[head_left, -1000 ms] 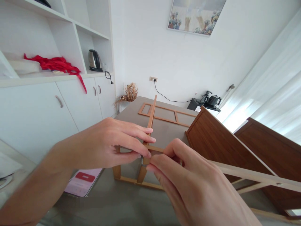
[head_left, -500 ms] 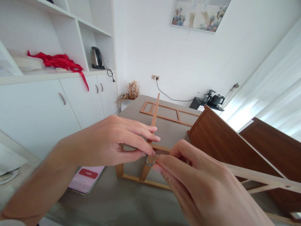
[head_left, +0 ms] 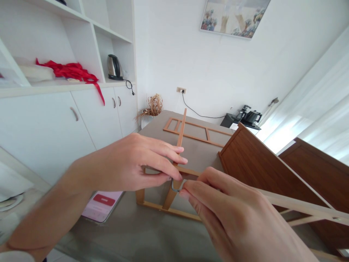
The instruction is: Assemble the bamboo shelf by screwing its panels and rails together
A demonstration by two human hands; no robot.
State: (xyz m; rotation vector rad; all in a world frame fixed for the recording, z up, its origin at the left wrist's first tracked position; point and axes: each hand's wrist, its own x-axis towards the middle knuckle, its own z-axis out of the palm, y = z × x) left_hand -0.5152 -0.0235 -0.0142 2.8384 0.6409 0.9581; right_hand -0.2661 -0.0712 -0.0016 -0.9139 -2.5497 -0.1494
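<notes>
A bent metal hex key [head_left: 175,188] is held in front of an upright wooden frame [head_left: 170,200]. My right hand [head_left: 226,207] is closed, pinching one end of it between thumb and forefinger. On the key's other arm, the thumb and forefinger of my left hand [head_left: 136,163] come together. The left hand's other fingers lie against a long wooden bar [head_left: 182,134] that runs away from me. That arm's tip is hidden behind my left fingertips, so I cannot see whether it sits in a screw.
A phone [head_left: 100,205] with a lit screen lies under my left forearm on the grey table [head_left: 131,233]. Farther back rests a flat ladder-like wooden frame [head_left: 196,138]. Brown panels [head_left: 261,171] lean at the right, behind a pale wooden rail [head_left: 300,203].
The view has shifted very slightly. Both hands keep nearly the same place and grip on the hex key, and the wooden frame looks unmoved.
</notes>
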